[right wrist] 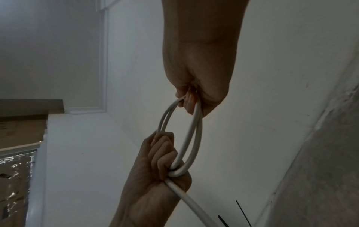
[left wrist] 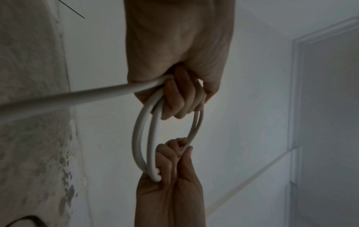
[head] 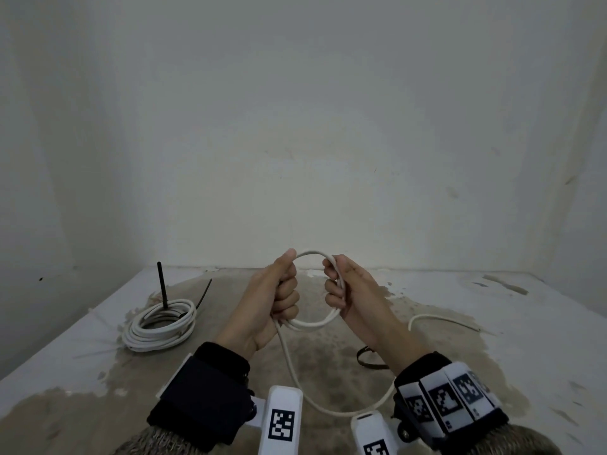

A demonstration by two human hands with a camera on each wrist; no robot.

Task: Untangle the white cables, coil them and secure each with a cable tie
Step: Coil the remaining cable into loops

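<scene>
Slack white cable (head: 297, 376) sags in a low curve between the two wrists, nearest of all, above the stained table (head: 98, 405). Up from it, the left hand (head: 272, 303) has its fingers curled round one side of a small loop (head: 313, 254) of that cable, and the right hand (head: 348, 290) grips the other side. Its free end (head: 437, 320) trails off to the right. Farther left lies a finished coil (head: 160, 325), black cable ties (head: 163, 285) standing up from it.
</scene>
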